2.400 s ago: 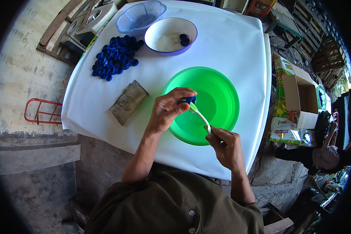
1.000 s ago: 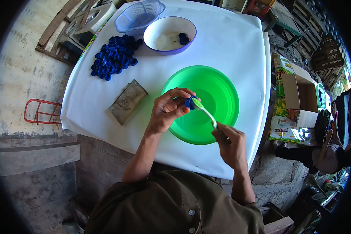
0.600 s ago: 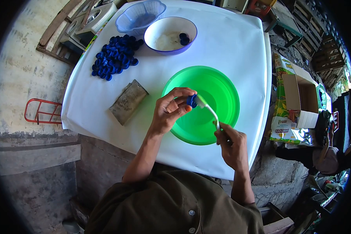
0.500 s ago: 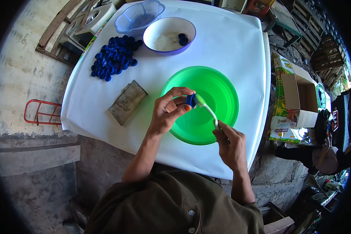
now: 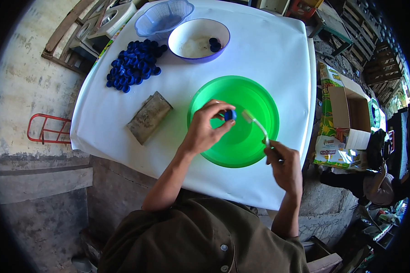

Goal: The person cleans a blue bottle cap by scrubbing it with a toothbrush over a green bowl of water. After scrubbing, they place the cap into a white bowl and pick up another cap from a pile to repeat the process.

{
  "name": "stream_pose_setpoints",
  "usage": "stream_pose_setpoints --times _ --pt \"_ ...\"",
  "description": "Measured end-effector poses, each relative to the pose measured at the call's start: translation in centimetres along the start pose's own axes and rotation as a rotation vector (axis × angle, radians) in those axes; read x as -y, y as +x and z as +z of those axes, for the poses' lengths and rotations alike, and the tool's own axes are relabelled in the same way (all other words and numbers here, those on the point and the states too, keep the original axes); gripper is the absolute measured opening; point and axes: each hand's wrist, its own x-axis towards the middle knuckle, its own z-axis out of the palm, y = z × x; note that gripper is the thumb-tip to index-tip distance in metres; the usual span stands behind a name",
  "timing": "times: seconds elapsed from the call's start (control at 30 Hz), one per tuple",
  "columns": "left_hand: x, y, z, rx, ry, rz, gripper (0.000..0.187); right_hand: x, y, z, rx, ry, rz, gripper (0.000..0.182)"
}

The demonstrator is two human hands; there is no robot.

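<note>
Between the fingertips of my left hand [image 5: 205, 128] is a blue bottle cap [image 5: 230, 115], held over the green basin [image 5: 269, 91]. My right hand [image 5: 284, 166] is closed round the handle of a toothbrush [image 5: 259, 125], white with a green head. The brush head is a little to the right of the cap, apart from it and slightly blurred. A heap of blue caps [image 5: 134, 63] lies at the far left of the table. Several more caps [image 5: 214, 44] sit inside a white bowl [image 5: 199, 24] with a purple outside.
A worn, greyish rectangular block [image 5: 150, 117] lies left of the basin on the white-covered table [image 5: 109, 120]. At the back is a bluish plastic basket [image 5: 143, 25]. An open cardboard box [image 5: 348, 109] stands to the right, with a person [image 5: 378, 186] beyond it.
The toothbrush has come away from the cap, as my right hand moved right and toward me. My left hand shifted slightly right and turned the cap.
</note>
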Motion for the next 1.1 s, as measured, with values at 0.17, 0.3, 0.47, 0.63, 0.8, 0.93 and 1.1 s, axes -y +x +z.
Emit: stream_pose_setpoints --times 0.17,0.3,0.47,0.63,0.8,0.93,1.1 --pt "-0.1 0.4 1.4 0.155 0.402 -0.079 0.029 0.5 0.5 -1.5 -0.054 -0.137 0.001 0.021" --pt "0.9 0.5 1.9 0.311 0.597 -0.172 0.030 0.7 0.6 -1.2 -0.050 -0.304 -0.052 0.024" --pt "3.0 -0.1 2.4 0.397 0.874 -0.090 0.029 1.3 0.9 -0.8 -0.048 -0.544 -0.167 0.031" --pt "0.1 1.1 1.0 0.197 0.539 -0.155 0.029 2.0 1.5 0.0 0.010 -0.690 -0.181 0.036" --pt "-0.4 1.0 0.0 0.065 0.045 -0.098 0.030 2.1 2.4 0.0 0.141 -0.729 -0.150 0.028" --pt "0.1 0.4 -0.5 0.053 -0.285 -0.097 0.031 1.5 2.5 -0.6 0.055 -0.522 -0.205 0.020" --pt "-0.8 -0.4 -0.6 -0.051 -0.488 -0.094 0.029 1.8 1.6 -0.2 -0.086 -0.161 -0.154 0.016"
